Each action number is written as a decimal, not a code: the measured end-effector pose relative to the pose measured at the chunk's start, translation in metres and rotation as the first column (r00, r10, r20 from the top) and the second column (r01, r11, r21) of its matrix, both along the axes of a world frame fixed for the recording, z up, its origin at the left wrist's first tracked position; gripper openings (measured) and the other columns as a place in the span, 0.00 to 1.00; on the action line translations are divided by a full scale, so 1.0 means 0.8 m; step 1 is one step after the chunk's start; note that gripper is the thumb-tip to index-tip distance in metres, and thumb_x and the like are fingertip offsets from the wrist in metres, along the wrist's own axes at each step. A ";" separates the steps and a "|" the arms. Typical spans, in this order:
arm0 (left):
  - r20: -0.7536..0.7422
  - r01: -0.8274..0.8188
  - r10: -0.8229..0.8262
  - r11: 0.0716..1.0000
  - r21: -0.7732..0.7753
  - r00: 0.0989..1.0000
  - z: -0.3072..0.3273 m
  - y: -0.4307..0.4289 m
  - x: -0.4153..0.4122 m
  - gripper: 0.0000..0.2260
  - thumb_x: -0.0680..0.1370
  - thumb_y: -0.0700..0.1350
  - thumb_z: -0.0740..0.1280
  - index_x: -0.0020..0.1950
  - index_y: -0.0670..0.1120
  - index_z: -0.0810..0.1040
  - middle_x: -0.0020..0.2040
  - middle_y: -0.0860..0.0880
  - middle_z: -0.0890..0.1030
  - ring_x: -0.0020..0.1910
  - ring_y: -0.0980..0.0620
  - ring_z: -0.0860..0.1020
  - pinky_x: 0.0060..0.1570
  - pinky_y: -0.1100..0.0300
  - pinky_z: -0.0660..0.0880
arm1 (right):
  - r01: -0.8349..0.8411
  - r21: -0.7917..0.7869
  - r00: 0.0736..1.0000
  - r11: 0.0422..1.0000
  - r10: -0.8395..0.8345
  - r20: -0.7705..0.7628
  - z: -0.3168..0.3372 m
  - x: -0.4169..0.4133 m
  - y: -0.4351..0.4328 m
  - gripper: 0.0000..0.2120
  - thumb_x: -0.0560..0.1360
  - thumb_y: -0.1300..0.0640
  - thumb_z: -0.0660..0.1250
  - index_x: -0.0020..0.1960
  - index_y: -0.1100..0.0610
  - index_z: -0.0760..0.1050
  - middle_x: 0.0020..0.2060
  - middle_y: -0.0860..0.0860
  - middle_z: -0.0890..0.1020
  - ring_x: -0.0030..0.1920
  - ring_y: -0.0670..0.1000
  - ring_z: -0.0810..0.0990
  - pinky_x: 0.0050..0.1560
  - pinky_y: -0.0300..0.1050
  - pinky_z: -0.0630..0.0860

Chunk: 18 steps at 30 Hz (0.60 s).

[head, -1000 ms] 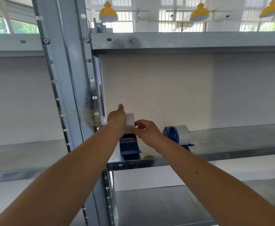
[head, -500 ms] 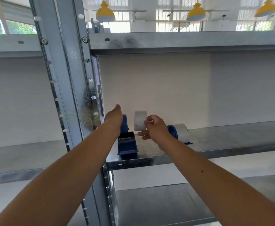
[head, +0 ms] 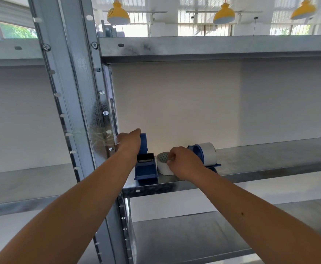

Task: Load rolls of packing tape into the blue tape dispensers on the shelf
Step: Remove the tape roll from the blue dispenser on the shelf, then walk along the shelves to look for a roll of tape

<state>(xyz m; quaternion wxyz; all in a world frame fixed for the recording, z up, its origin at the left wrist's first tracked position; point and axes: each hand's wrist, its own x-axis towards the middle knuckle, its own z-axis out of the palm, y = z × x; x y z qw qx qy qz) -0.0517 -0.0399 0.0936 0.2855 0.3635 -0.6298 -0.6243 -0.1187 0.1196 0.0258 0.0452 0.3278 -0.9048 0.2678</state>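
Note:
A blue tape dispenser (head: 146, 168) stands at the left end of the metal shelf (head: 270, 161), with no roll on its wheel. My left hand (head: 129, 142) grips the top of its blue wheel guard. A white tape roll (head: 162, 164) lies on its side on the shelf, right beside this dispenser. My right hand (head: 184, 162) holds that roll with the fingertips at its core. Behind my right hand stands a second blue dispenser (head: 197, 153) with a white roll (head: 209, 153) mounted in it.
A grey steel upright (head: 76, 111) with bolt holes rises just left of the dispenser. Another shelf (head: 213, 44) runs overhead and a lower one (head: 194, 237) sits below. A white back wall closes the bay. Yellow lamps hang beyond the top shelf.
The roll came off the left dispenser in my right hand, moved right, then dropped to the shelf beside it. My left hand stayed on the dispenser.

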 end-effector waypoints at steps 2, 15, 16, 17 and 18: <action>-0.058 -0.047 0.046 0.999 -0.025 0.997 -0.006 0.001 0.002 0.22 0.77 0.50 0.70 0.66 0.38 0.73 0.49 0.45 0.74 0.44 0.48 0.73 0.46 0.57 0.71 | 0.008 -0.068 1.000 0.998 -0.009 -0.026 0.005 0.003 0.002 0.12 0.79 0.56 0.64 0.60 0.56 0.81 0.55 0.51 0.84 0.54 0.52 0.82 0.52 0.48 0.80; -0.150 -0.070 -0.013 0.842 -0.535 0.989 -0.020 0.033 0.015 0.22 0.73 0.58 0.68 0.65 0.54 0.70 0.60 0.51 0.74 0.58 0.45 0.79 0.57 0.41 0.79 | 0.021 -0.566 0.989 0.824 0.066 0.133 0.012 0.019 0.006 0.10 0.78 0.55 0.70 0.59 0.50 0.80 0.56 0.47 0.81 0.52 0.48 0.80 0.54 0.45 0.78; -0.156 -0.069 -0.040 0.767 -0.637 0.987 -0.020 0.038 0.015 0.21 0.73 0.58 0.68 0.64 0.55 0.71 0.62 0.52 0.74 0.61 0.44 0.78 0.61 0.39 0.77 | 0.033 -0.606 0.989 0.794 0.064 0.137 0.015 0.021 0.008 0.10 0.78 0.55 0.70 0.59 0.50 0.80 0.57 0.47 0.81 0.51 0.47 0.80 0.54 0.45 0.78; -0.167 -0.071 -0.076 0.684 -0.726 0.983 -0.018 0.046 0.016 0.19 0.74 0.56 0.68 0.64 0.54 0.72 0.63 0.51 0.75 0.65 0.45 0.75 0.67 0.38 0.72 | 0.045 -0.644 0.988 0.763 0.060 0.141 0.018 0.024 0.010 0.11 0.78 0.54 0.70 0.60 0.50 0.80 0.57 0.47 0.82 0.50 0.46 0.80 0.55 0.45 0.78; -0.185 -0.076 -0.121 0.604 -0.793 0.975 -0.015 0.055 0.016 0.18 0.76 0.53 0.69 0.64 0.52 0.73 0.64 0.51 0.76 0.67 0.48 0.72 0.72 0.39 0.67 | 0.058 -0.680 0.988 0.731 0.056 0.144 0.022 0.027 0.014 0.12 0.78 0.54 0.70 0.61 0.51 0.80 0.58 0.46 0.82 0.51 0.45 0.80 0.56 0.45 0.79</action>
